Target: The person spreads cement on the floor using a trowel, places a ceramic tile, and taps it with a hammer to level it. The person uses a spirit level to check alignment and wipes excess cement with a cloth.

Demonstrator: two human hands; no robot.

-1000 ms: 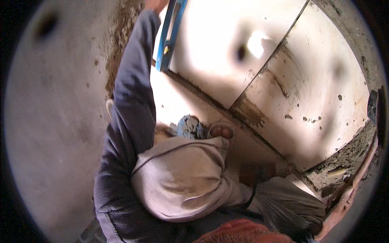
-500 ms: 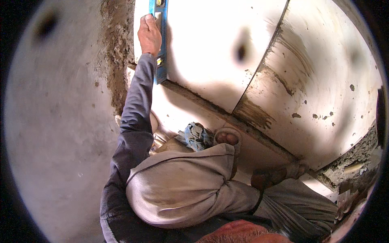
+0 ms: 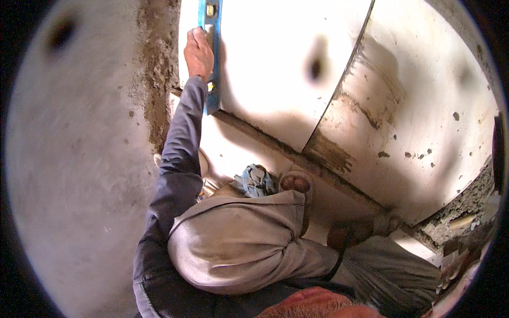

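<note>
My left hand (image 3: 199, 54) is stretched far forward and closed round the middle of a blue spirit level (image 3: 213, 99). Small yellow vials show in the level's frame above and below the hand. The level lies along the left part of a large white tile (image 3: 275, 63), its near end at the tile's front edge. Part of the level runs out of the picture at the top. My right hand does not show.
Beside that tile, past a dark joint, lies a second tile (image 3: 424, 116) smeared with mortar. A rough mortar strip (image 3: 159, 69) borders the grey wall (image 3: 74, 159). A crumpled blue cloth (image 3: 258, 180) lies near my foot (image 3: 295, 183). Rubble (image 3: 461, 212) is at the right.
Everything in view has shifted slightly, with my left hand and the level a little lower in the picture. The grip on the level is the same.
</note>
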